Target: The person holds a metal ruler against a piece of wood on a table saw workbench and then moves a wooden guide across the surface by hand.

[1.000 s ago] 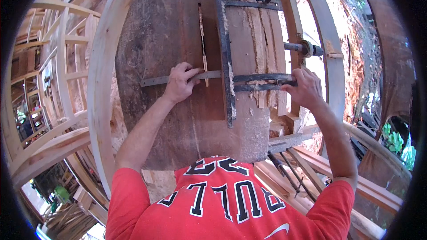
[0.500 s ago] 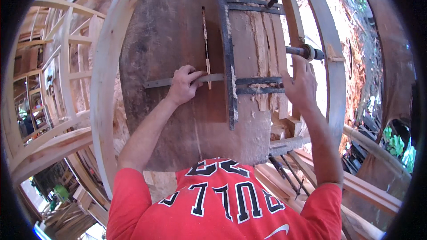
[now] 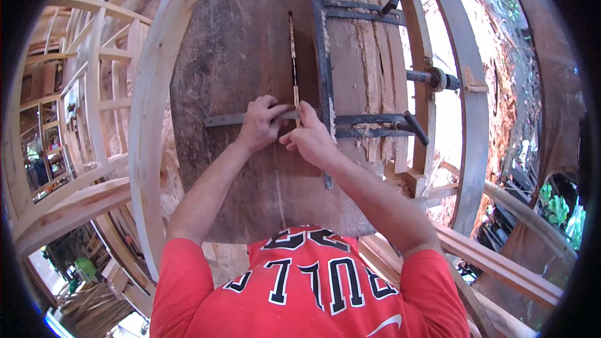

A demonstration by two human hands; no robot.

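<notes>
My left hand (image 3: pixel 260 122) grips a flat grey metal ruler (image 3: pixel 222 119) lying crosswise on the worn wooden bench top (image 3: pixel 231 44). My right hand (image 3: pixel 310 138) is beside it, fingers curled at the ruler's right part, partly hiding what they hold. Both hands are at the lower end of a narrow lengthwise slot (image 3: pixel 293 50), with a thin strip showing in it. Just right of the slot runs a long dark metal fence (image 3: pixel 322 56), joined to two crossbars (image 3: pixel 366 119) with black lever handles (image 3: pixel 414 126) at their right ends.
Wood-dust-covered strips (image 3: pixel 391 44) lie under the crossbars. A metal shaft with a round fitting (image 3: pixel 438 78) sits at the right, beside curved timber rails (image 3: pixel 469 138). Wooden frames (image 3: pixel 113 56) stack at the left. Timber lengths (image 3: pixel 501 266) lie lower right; a brown sheet (image 3: pixel 557 100) hangs beyond.
My right hand has left the right end of the lower crossbar and moved left to the slot, beside my left hand, uncovering the lever handle. My left hand stays on the ruler.
</notes>
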